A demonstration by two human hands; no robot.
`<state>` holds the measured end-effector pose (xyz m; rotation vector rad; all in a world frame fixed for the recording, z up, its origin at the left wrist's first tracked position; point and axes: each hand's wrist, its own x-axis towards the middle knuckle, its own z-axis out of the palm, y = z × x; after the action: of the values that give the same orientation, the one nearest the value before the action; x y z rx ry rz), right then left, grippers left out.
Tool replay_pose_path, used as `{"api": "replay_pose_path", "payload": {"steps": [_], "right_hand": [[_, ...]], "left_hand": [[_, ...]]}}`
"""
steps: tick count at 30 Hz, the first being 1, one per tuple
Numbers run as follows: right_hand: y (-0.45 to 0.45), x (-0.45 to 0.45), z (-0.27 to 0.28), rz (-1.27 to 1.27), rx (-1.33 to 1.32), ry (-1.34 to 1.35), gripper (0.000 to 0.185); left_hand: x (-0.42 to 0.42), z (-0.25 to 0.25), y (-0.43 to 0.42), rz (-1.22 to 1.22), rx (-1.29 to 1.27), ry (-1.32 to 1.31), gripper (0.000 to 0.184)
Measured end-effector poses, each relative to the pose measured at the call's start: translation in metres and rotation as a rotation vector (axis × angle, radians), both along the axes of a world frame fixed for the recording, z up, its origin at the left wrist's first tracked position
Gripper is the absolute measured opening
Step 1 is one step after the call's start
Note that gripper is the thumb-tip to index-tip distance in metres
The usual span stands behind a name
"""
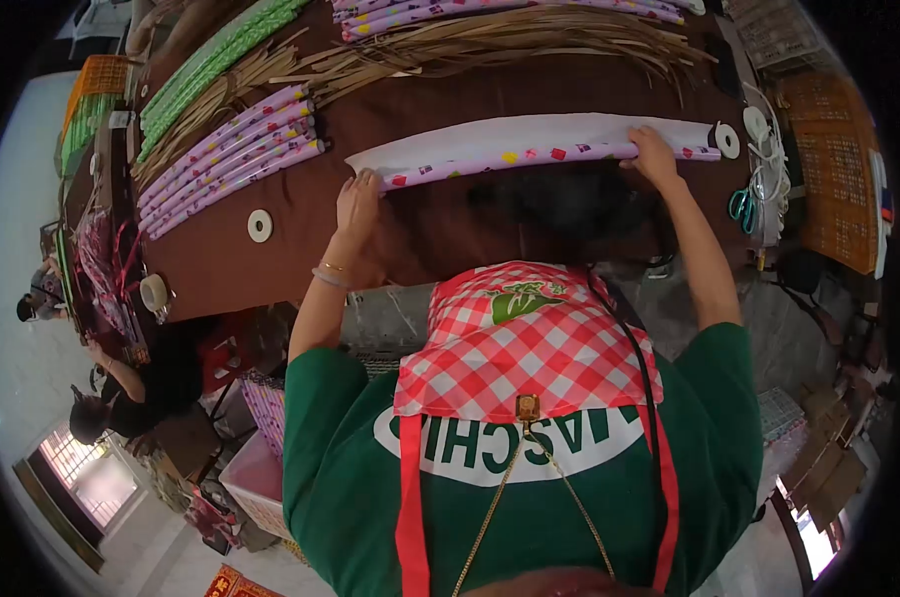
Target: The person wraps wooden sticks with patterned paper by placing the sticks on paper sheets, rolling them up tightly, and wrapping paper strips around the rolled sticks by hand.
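Note:
A partly rolled sheet of wrapping paper (530,156) lies across the brown tabletop in front of me, its white inside facing up and its glossy purple patterned side on the rolled near edge. My left hand (359,199) grips the left end of the roll, fingers bent over it. Toward the right end, my right hand (653,157) is closed round the rolled edge, thumb on the near side. A white tape roll (727,140) lies just beyond the paper's right end. Finished-looking purple paper tubes (233,159) lie in a row to the left.
Bundles of thin brown strips (510,45) lie across the back, with green tubes (211,75) at the far left. Another tape roll (260,226) is near the left front. Teal-handled scissors (741,209) and white cord (768,159) are at right. Another person (142,388) sits at lower left.

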<state>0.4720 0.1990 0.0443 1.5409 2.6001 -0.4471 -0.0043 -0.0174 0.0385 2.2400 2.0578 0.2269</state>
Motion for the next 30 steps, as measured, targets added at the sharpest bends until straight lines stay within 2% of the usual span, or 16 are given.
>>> {"api": "replay_pose_path", "payload": {"steps": [1,2,5,9,14,18,22,24,26,27,28,30], "right_hand": [[-0.006,0.001,-0.002,-0.016,0.028,0.049,0.045],[-0.011,0.002,-0.004,-0.035,0.056,0.096,0.045],[-0.018,0.011,-0.005,-0.051,-0.01,0.176,0.043],[-0.021,0.017,-0.005,0.018,0.029,0.263,0.039],[-0.02,0.016,-0.007,0.006,0.015,0.225,0.038],[-0.017,0.015,-0.005,0.018,-0.001,0.232,0.037],[-0.02,0.011,-0.002,-0.012,0.016,0.192,0.036],[-0.021,0.012,-0.004,-0.01,0.037,0.204,0.035],[-0.02,0.011,-0.006,-0.005,0.059,0.218,0.035],[-0.02,0.011,-0.006,0.001,0.056,0.215,0.034],[-0.019,0.011,-0.009,0.01,0.052,0.214,0.034],[-0.018,0.014,-0.013,0.017,0.065,0.246,0.031]], "left_hand": [[0.003,-0.001,-0.004,-0.005,0.05,0.004,0.01],[0.004,0.0,-0.007,0.03,-0.098,0.033,0.013],[0.01,-0.005,-0.014,0.044,0.024,0.107,0.018],[0.016,0.0,-0.011,0.037,0.026,0.088,0.03],[0.021,0.01,0.002,0.148,-0.223,0.113,0.02],[0.015,0.005,0.001,0.079,-0.174,0.164,0.018],[0.019,-0.004,-0.003,0.027,0.007,0.161,0.01],[0.022,-0.007,-0.004,-0.005,0.0,0.158,0.012],[0.031,-0.008,-0.001,-0.002,0.126,0.228,0.023],[0.04,-0.005,0.001,0.016,0.126,0.258,0.039],[0.054,0.002,0.006,0.001,0.134,0.253,0.039],[0.076,0.013,0.015,0.03,0.067,0.073,0.048]]}}
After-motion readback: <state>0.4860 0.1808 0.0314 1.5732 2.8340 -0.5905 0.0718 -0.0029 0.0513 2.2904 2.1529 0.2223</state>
